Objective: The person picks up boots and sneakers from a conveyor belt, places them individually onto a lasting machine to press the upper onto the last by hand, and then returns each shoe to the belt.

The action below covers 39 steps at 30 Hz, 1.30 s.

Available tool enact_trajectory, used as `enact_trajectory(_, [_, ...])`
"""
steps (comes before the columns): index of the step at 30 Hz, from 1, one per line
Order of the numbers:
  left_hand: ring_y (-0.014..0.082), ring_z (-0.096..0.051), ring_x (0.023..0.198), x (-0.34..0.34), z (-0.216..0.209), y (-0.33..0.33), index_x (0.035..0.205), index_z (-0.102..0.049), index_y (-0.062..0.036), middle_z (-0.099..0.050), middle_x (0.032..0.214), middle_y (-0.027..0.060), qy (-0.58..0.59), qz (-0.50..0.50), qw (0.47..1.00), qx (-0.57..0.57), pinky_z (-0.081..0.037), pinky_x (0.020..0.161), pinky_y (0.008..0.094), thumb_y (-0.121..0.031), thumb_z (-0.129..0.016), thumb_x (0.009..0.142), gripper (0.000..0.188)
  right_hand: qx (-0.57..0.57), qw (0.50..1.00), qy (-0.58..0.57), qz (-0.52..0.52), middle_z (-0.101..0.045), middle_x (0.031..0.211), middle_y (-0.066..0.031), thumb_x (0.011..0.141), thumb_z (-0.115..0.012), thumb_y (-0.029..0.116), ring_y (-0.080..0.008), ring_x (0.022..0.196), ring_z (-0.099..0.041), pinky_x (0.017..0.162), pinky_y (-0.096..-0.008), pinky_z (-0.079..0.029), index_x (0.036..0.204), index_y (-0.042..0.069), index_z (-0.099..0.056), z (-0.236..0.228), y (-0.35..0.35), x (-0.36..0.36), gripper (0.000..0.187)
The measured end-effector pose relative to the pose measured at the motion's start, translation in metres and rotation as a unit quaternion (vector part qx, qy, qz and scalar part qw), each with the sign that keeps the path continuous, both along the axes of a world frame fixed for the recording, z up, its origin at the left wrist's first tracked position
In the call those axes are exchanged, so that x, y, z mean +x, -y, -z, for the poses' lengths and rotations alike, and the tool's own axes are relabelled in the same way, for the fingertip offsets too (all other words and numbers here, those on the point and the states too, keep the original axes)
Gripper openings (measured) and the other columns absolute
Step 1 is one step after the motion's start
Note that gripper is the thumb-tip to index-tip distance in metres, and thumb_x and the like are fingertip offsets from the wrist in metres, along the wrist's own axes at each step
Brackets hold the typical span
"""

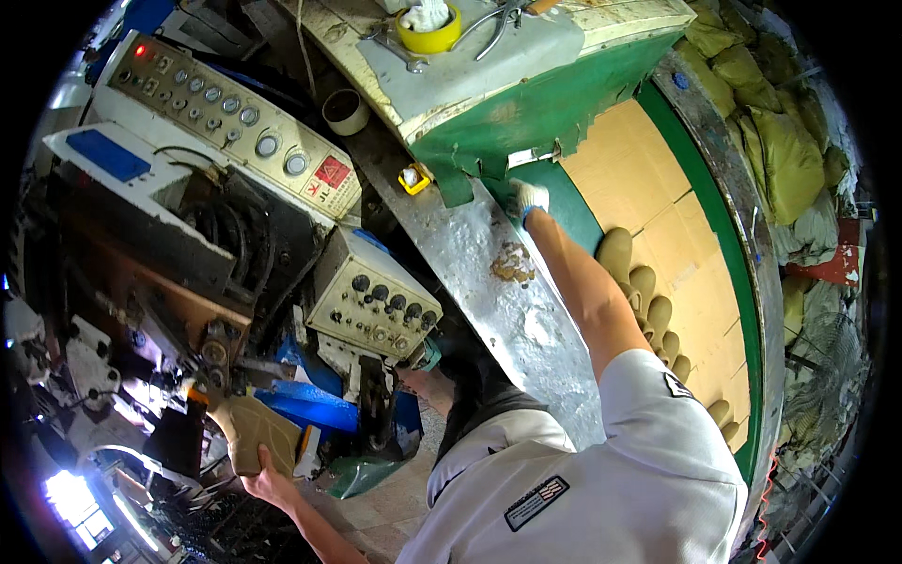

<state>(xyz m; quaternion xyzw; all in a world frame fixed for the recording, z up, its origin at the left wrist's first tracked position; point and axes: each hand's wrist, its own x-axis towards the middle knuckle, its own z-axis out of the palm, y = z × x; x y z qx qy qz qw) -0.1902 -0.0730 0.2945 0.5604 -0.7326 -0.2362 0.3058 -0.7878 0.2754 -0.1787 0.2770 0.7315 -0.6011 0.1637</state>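
Holding side: my left hand, which I watch from a distance, grasps a tan shoe piece, thumb laid on it; the other fingers are mostly hidden.
Tan piece: at lower left, its upper end right by the machine head — whether they touch I cannot tell.
Gloved side: my right hand, in a whitish glove, reaches past the metal ledge to the green sheet, just below the torn green cover. Its fingers are too obscured; I cannot tell if they are clenched or released.
Shoe row: tan shoes stand in a curving line on the light-brown boards, to the right of my right forearm.
Panels: a gauge panel with a lit red lamp, upper left; a knobbed control box nearer the middle.
Bench top: a yellow roll between a wrench and pliers.
Far right: olive sacks, piled up.
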Motion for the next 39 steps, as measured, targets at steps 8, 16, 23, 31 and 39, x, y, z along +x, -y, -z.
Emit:
enact_trajectory(8, [0.0201, -0.069, 0.103, -0.010, -0.003, 0.002, 0.125, -0.069, 0.0062, -0.074, 0.119, 0.0119, -0.008, 0.033, 0.999, -0.002, -0.052, 0.094, 0.0356, -0.002, -0.075, 0.089, 0.037, 0.464, 0.827, 0.004, -0.317, -0.073, 0.123, -0.0159, 0.092, -0.067, 0.045, -0.0334, 0.117, -0.069, 0.096, -0.0461, -0.054, 0.113, 0.008, -0.077, 0.014, 0.026, -0.135, 0.044])
enact_trajectory(16, [0.0147, -0.063, 0.112, 0.013, 0.016, 0.012, 0.134, -0.064, 0.0041, -0.070, 0.125, 0.0068, -0.108, -0.007, 0.994, 0.011, -0.047, 0.102, 0.0302, 0.002, -0.077, 0.083, 0.053, -0.420, 0.904, 0.047, 0.061, -0.071, 0.117, -0.0058, 0.096, -0.066, 0.024, -0.0227, 0.108, -0.067, 0.095, -0.0378, -0.054, 0.121, 0.010, -0.066, -0.012, -0.006, -0.080, 0.029])
enact_trajectory(23, [0.0153, -0.064, 0.113, 0.015, -0.002, -0.013, 0.138, -0.060, 0.0063, -0.071, 0.126, 0.0093, -0.116, 0.001, 0.993, -0.005, -0.048, 0.102, 0.0313, 0.001, -0.076, 0.084, 0.056, -0.473, 0.856, 0.106, -0.178, -0.060, 0.141, -0.0144, 0.093, -0.073, 0.039, -0.0322, 0.125, -0.059, 0.108, -0.0480, -0.048, 0.146, 0.003, -0.050, -0.124, -0.058, 0.138, 0.068])
enact_trajectory(31, [0.0244, -0.071, 0.106, 0.010, -0.005, 0.002, 0.138, -0.061, 0.0004, -0.074, 0.117, 0.0173, -0.115, 0.038, 0.992, -0.046, -0.053, 0.094, 0.0352, -0.003, -0.080, 0.078, 0.063, -0.606, 0.745, 0.135, -0.244, -0.060, 0.137, -0.0160, 0.092, -0.074, 0.041, -0.0318, 0.120, -0.061, 0.103, -0.0468, -0.051, 0.146, 0.005, -0.049, -0.330, 0.030, 0.359, 0.070])
enact_trajectory(39, [0.0355, -0.071, 0.106, 0.060, -0.009, 0.023, 0.140, -0.060, -0.0026, -0.071, 0.120, 0.0222, -0.040, 0.068, 0.997, 0.018, -0.055, 0.093, 0.0387, -0.002, -0.081, 0.075, 0.067, -0.553, 0.743, 0.236, -0.294, -0.068, 0.123, -0.0155, 0.100, -0.064, 0.039, -0.0247, 0.107, -0.068, 0.093, -0.0375, -0.056, 0.134, 0.002, -0.061, -0.420, 0.172, 0.429, 0.050])
